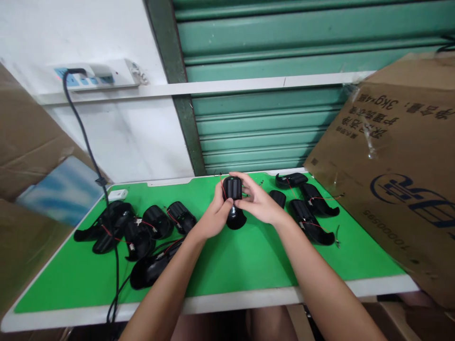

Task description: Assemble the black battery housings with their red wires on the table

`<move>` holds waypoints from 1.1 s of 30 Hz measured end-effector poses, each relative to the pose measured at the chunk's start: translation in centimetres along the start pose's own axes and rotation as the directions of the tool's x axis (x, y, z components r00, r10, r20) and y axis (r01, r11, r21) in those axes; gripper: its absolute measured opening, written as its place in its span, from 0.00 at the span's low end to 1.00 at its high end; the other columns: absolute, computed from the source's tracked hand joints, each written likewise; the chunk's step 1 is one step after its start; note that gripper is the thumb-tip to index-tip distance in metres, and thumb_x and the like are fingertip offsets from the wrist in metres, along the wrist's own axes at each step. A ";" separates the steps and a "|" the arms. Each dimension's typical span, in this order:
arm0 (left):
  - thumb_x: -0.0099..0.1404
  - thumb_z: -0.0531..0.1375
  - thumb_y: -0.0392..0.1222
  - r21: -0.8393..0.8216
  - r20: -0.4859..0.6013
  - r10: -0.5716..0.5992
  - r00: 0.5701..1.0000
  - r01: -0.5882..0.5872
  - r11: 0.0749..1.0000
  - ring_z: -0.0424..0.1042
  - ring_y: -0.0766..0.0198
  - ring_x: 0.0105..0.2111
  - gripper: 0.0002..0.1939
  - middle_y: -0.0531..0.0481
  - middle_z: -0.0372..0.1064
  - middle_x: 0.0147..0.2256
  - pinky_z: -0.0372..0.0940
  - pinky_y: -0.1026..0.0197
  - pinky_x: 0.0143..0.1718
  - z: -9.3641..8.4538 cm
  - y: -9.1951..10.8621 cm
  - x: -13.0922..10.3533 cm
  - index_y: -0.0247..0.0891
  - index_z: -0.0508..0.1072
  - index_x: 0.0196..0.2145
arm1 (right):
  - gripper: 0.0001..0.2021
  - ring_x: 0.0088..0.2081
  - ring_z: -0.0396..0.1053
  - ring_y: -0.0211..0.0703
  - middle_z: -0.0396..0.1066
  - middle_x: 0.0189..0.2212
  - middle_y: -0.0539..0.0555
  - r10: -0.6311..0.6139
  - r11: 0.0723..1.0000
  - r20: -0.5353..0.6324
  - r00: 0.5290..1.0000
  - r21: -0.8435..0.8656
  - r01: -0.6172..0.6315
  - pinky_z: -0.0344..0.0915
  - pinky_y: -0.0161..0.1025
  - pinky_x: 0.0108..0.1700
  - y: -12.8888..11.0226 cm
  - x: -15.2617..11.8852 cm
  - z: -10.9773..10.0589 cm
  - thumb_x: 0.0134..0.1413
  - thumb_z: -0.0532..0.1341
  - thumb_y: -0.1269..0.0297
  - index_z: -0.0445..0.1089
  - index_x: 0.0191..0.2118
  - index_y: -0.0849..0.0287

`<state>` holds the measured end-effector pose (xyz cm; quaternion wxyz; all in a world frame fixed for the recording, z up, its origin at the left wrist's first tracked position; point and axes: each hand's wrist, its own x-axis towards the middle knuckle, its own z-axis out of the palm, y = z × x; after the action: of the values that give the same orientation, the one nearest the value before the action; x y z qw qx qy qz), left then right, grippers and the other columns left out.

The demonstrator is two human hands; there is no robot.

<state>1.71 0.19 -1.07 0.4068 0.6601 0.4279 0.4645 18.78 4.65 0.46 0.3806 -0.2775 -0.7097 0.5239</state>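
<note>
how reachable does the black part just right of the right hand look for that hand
Probably yes: the black part lies close by the right hand with nothing evident between them, though that hand would first have to leave the held black piece.

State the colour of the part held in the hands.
The held part is black, shown best in the head view.

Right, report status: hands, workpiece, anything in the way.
Left hand and right hand gripping black housing with red wire. Similar housings to both sides. Black cable crosses tabletop at left, clear of both hands.
</note>
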 end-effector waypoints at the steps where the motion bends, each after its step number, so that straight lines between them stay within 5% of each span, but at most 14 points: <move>1: 0.74 0.50 0.45 0.003 0.009 0.012 1.000 -0.012 1.000 0.53 0.55 0.69 0.31 0.39 0.52 0.68 0.45 0.50 0.72 -0.1 -0.1 0.0 0.37 0.45 0.70 | 0.36 0.60 0.69 0.49 0.65 0.63 0.58 0.021 1.000 0.001 1.000 0.022 -0.021 0.73 0.45 0.54 0.1 0.1 -0.2 0.51 0.64 0.68 0.58 0.66 0.49; 6: 0.73 0.52 0.47 -0.004 -0.037 0.040 0.999 -0.040 0.999 0.45 0.55 0.73 0.38 0.37 0.43 0.72 0.39 0.49 0.74 0.2 -0.9 0.2 0.36 0.37 0.72 | 0.28 0.50 0.75 0.45 0.70 0.59 0.60 0.129 0.990 -0.115 0.985 0.076 -0.120 0.72 0.47 0.53 0.8 0.7 -0.1 0.55 0.66 0.58 0.65 0.62 0.51; 11: 0.75 0.48 0.47 0.197 -0.158 -0.015 0.987 0.047 0.979 0.53 0.53 0.69 0.30 0.36 0.54 0.67 0.46 0.48 0.72 0.8 -0.9 0.2 0.34 0.52 0.70 | 0.22 0.38 0.75 0.42 0.77 0.46 0.56 0.116 0.992 -0.257 0.960 0.084 -0.098 0.72 0.39 0.39 0.9 1.0 -1.0 0.47 0.70 0.55 0.70 0.47 0.56; 14: 0.74 0.47 0.46 0.465 -0.186 -0.048 0.981 0.130 0.876 0.64 0.49 0.60 0.26 0.35 0.65 0.57 0.57 0.45 0.66 1.3 -1.0 0.0 0.32 0.63 0.64 | 0.24 0.31 0.73 0.40 0.76 0.34 0.50 0.158 0.981 -0.494 0.855 0.175 -0.080 0.66 0.33 0.28 0.7 1.0 -2.9 0.40 0.71 0.54 0.68 0.45 0.54; 17: 0.73 0.51 0.53 0.694 -0.090 -0.090 0.992 0.128 0.709 0.69 0.45 0.54 0.25 0.34 0.72 0.51 0.62 0.43 0.60 2.1 -0.9 -0.3 0.33 0.72 0.57 | 0.27 0.24 0.67 0.35 0.70 0.26 0.44 0.177 0.979 -0.659 0.731 0.193 -0.063 0.61 0.30 0.22 0.4 0.9 -4.2 0.36 0.69 0.58 0.67 0.47 0.54; 20: 0.70 0.56 0.51 0.792 -0.045 -0.193 0.980 0.153 0.591 0.73 0.43 0.52 0.20 0.35 0.75 0.49 0.67 0.45 0.55 2.8 -0.6 -0.3 0.35 0.76 0.50 | 0.30 0.20 0.61 0.34 0.68 0.25 0.43 0.172 0.985 -0.706 0.688 0.125 -0.118 0.58 0.31 0.17 0.3 0.9 -4.4 0.35 0.65 0.61 0.67 0.51 0.53; 24: 0.70 0.51 0.38 0.817 -0.136 -0.292 0.947 0.274 0.508 0.78 0.47 0.45 0.14 0.38 0.77 0.45 0.71 0.50 0.47 2.2 0.2 -0.2 0.37 0.76 0.46 | 0.27 0.16 0.60 0.35 0.71 0.28 0.48 0.228 0.961 -0.582 0.781 0.004 -0.278 0.57 0.34 0.14 0.2 0.7 -3.3 0.36 0.62 0.60 0.72 0.49 0.54; 28: 0.69 0.50 0.34 0.800 -0.267 -0.354 0.896 0.411 0.438 0.79 0.44 0.45 0.19 0.31 0.75 0.49 0.72 0.49 0.43 1.2 0.5 -0.3 0.30 0.69 0.55 | 0.21 0.14 0.59 0.36 0.74 0.31 0.51 0.314 0.913 -0.381 0.870 -0.132 -0.387 0.56 0.37 0.13 0.3 0.6 -1.5 0.39 0.59 0.57 0.73 0.43 0.56; 33: 0.68 0.52 0.32 0.793 -0.296 -0.376 0.878 0.445 0.415 0.79 0.45 0.45 0.27 0.30 0.71 0.53 0.73 0.50 0.43 1.0 0.3 -0.4 0.30 0.60 0.64 | 0.17 0.25 0.71 0.48 0.77 0.33 0.56 0.239 0.793 -0.321 0.916 -0.480 -0.375 0.68 0.45 0.27 1.3 0.3 -0.8 0.49 0.56 0.59 0.73 0.44 0.56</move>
<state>2.62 -0.44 -1.18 0.1216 0.6299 0.7594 0.1083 19.29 5.72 -0.54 0.2818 -0.5465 -0.7193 0.3233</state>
